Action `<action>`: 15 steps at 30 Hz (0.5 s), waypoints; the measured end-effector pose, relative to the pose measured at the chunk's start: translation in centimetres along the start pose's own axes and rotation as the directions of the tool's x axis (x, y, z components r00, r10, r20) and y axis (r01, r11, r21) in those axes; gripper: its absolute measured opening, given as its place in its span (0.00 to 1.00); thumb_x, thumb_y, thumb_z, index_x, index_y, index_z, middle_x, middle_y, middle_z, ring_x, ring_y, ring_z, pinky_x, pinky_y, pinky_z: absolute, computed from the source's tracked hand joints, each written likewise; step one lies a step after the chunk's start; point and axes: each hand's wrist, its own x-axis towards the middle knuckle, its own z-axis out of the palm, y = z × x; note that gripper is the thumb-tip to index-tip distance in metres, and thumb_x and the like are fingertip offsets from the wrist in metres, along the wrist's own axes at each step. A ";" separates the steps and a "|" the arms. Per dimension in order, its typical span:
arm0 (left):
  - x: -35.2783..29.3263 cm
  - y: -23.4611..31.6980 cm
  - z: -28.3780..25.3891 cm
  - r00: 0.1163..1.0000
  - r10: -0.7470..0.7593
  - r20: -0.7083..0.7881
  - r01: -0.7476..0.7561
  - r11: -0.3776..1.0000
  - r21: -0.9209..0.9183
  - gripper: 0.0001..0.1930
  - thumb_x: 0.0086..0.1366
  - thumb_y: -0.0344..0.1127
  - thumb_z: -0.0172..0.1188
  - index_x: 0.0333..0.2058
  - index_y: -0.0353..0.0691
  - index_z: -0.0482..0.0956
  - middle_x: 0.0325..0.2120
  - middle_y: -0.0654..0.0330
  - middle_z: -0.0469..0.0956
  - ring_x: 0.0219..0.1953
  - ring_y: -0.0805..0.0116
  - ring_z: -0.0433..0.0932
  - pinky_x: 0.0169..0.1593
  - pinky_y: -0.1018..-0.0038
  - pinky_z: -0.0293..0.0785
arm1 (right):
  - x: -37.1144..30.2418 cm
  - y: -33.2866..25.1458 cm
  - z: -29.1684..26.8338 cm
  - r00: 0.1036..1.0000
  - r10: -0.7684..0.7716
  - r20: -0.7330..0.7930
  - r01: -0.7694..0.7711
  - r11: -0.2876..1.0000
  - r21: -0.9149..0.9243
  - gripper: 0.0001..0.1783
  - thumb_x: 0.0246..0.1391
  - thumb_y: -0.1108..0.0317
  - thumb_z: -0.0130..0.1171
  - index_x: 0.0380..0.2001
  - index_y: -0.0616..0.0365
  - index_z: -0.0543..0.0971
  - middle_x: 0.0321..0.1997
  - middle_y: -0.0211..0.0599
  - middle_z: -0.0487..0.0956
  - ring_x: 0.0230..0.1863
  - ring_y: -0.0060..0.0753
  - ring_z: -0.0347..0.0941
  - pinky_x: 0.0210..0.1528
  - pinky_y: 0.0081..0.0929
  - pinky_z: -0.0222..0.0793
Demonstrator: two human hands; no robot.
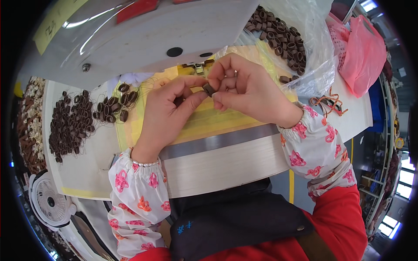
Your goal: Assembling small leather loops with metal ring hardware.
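Note:
Between the fingertips of both hands is a small dark brown loop [209, 89], partly hidden by the fingers. My left hand [167, 106] pinches it from the left, thumb and forefinger closed. From the other side my right hand [248, 89] grips it between thumb and fingers, the other fingers curled in. Just behind the hands, a metal sewing-machine foot and plate [199, 68] show under the machine's pale grey body [143, 48]. Yellow tape [217, 119] covers the work surface beneath the hands.
Many brown loops with loose threads [72, 124] lie heaped at the left. A clear plastic bag [320, 43] with more brown loops [281, 37] stands back right, beside a pink bag [363, 56]. Orange cord [334, 103] lies near my right sleeve. A white fan [50, 200] is at lower left.

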 end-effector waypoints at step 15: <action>-0.4 -0.7 1.0 0.977 0.088 -0.195 -0.080 0.995 0.052 0.05 0.51 0.27 0.62 0.27 0.36 0.77 0.15 0.63 0.76 0.17 0.81 0.71 0.24 0.84 0.63 | 0.2 0.4 -0.1 0.998 -0.018 -0.052 0.015 0.999 -0.050 0.12 0.46 0.84 0.53 0.37 0.68 0.67 0.34 0.34 0.70 0.33 0.20 0.71 0.35 0.17 0.70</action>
